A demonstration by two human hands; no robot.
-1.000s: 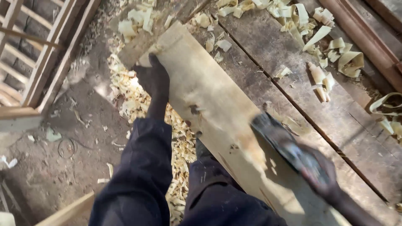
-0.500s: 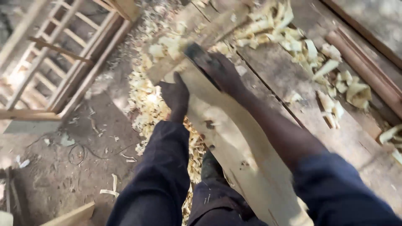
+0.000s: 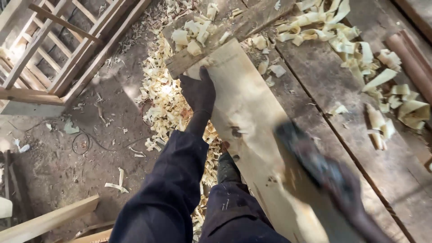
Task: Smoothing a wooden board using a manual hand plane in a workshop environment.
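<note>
Pressing your left hand flat on the pale wooden board, you have the fingers spread apart and gripping nothing, right at the board's near-left edge toward its far end. The board runs as a long diagonal from about eleven o'clock down to five o'clock across the workbench, its smooth planed face marked by a dark knot near the middle. Your right hand is at five o'clock, closed around a dark hand plane that sits on the board; both are blurred, so the exact grip is hard to read. Between the two hands the board's surface lies open. At twelve o'clock a rough, weathered wooden block crosses the board's far end, touching it. Curled, cream-coloured shavings pile up at one to three o'clock on the bench's grey cracked planks, and finer ones litter the dirt floor just left of the board's edge. A slatted wooden frame stands at ten o'clock.
</note>
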